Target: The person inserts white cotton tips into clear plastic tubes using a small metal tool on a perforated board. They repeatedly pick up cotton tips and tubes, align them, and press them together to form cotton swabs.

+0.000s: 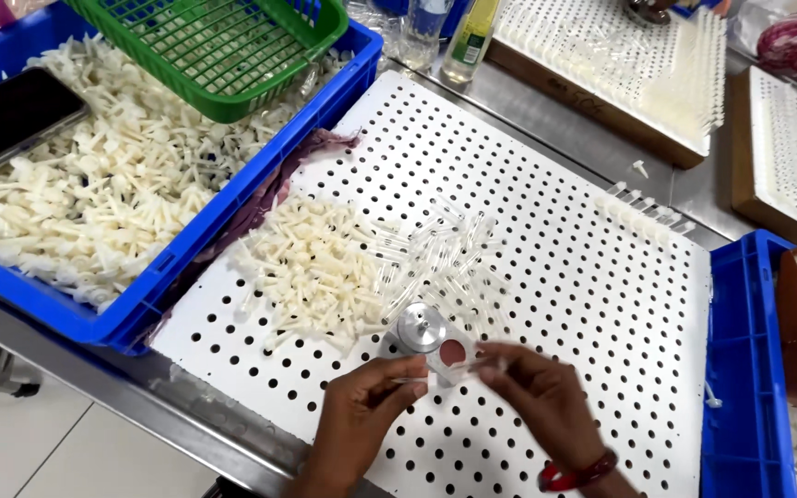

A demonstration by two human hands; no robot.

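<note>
My left hand (362, 415) and my right hand (541, 397) meet low over a white perforated board (583, 277). Between their fingertips they pinch a thin clear tube (445, 373) held level. Just beyond the fingers stands a small round metal tool (420, 327) with a clear block and a red disc (454, 351) beside it. A heap of white plastic pins (311, 267) lies on the board to the left, and loose clear tubes (449, 249) are scattered next to it. A short row of finished tubes (643, 214) stands in holes at the board's far right.
A blue crate (154, 277) full of white pins sits at left, with a green basket (223, 46) and a dark phone (6, 115) on it. Another blue crate (740, 369) is at right. Filled peg boards (620, 55) and two bottles (468, 37) stand at the back.
</note>
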